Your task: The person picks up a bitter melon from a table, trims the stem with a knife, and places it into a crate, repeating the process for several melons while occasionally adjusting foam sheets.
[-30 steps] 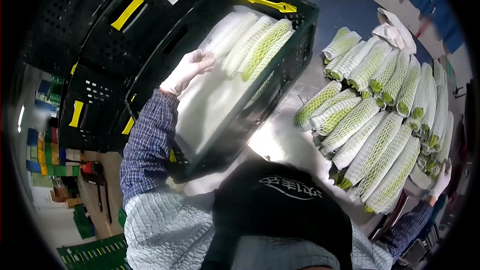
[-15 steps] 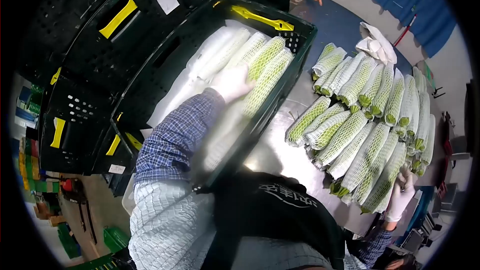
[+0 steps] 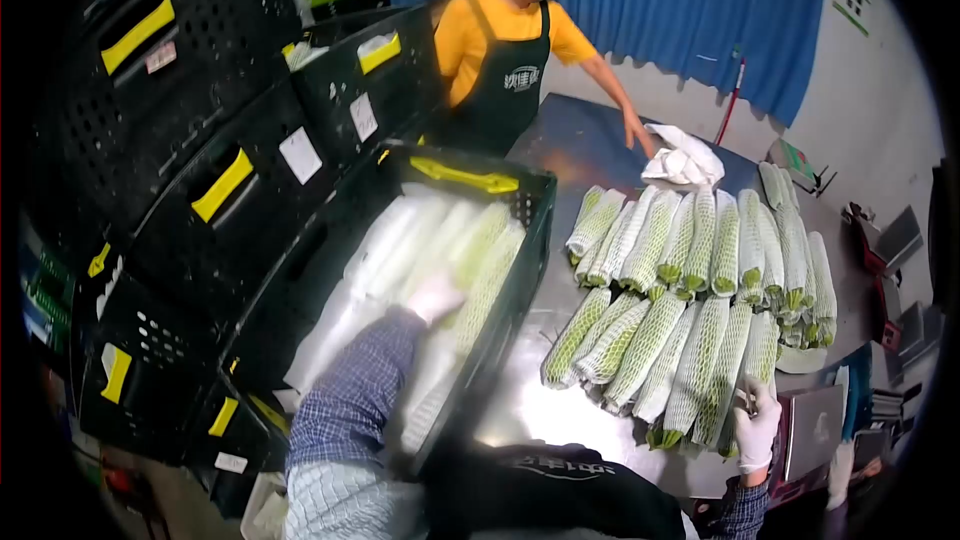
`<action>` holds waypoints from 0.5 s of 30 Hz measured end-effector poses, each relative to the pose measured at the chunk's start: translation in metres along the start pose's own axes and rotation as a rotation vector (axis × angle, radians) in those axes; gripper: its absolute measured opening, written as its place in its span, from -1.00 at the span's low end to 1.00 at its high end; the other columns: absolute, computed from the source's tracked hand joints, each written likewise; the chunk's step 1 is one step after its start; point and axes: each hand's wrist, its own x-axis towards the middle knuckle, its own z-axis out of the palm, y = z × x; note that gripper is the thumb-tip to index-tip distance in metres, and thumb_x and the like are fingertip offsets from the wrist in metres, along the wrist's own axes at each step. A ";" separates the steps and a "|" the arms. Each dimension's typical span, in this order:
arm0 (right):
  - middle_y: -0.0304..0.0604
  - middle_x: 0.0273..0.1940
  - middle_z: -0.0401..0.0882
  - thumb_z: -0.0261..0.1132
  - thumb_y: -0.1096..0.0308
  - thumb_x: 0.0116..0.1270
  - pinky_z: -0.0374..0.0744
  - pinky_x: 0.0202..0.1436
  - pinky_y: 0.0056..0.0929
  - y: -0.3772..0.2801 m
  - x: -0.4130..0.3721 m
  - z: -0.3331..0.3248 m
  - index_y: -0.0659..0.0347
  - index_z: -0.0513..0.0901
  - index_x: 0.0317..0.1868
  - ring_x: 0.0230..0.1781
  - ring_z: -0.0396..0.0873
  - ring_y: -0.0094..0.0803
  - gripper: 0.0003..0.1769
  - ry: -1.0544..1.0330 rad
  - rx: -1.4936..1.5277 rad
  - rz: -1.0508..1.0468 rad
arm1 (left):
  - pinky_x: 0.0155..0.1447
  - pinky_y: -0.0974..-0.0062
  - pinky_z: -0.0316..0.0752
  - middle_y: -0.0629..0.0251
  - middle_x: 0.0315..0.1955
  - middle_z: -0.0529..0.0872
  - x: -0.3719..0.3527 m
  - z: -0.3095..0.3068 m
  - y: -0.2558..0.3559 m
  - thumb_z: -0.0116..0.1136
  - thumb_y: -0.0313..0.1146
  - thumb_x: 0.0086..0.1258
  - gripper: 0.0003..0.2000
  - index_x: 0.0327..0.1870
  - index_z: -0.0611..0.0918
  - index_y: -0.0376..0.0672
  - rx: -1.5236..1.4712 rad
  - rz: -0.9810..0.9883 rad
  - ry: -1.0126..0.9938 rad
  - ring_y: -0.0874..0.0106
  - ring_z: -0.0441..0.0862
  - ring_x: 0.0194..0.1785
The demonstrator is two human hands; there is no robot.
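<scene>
My left hand [image 3: 435,298], in a white glove, reaches into a dark green crate [image 3: 537,230] and rests on long green vegetables [image 3: 488,275] in white foam netting. Motion blur hides how its fingers are set. White foam-like wrapping [image 3: 325,345] lies along the crate's left part. On the metal table to the right, two rows of the same netted vegetables [image 3: 690,370] lie side by side. My right hand [image 3: 757,428], also gloved, is at the near right end of the front row, its fingers curled round the lower end of one netted vegetable [image 3: 760,350].
Stacked black crates [image 3: 260,180] with yellow handles stand to the left. Across the table, a person in a dark apron [image 3: 515,90] has one hand [image 3: 640,132] beside a crumpled white cloth [image 3: 685,162]. A laptop-like grey device [image 3: 815,430] is at the right.
My view has tilted up, bringing the person across the table into sight. My left hand stays on the vegetables in the crate; my right hand stays at the row's near right end.
</scene>
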 end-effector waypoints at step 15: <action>0.08 -0.11 0.72 0.31 0.57 0.00 0.64 -0.06 -0.36 -0.017 -0.026 0.011 0.28 0.63 0.08 -0.16 0.73 -0.07 -0.48 -0.032 0.097 0.044 | 0.43 0.47 0.33 0.29 0.36 0.49 0.064 0.012 -0.047 0.10 -0.35 0.46 -0.49 0.45 0.42 -0.04 -0.993 -0.146 -0.593 0.47 0.43 0.38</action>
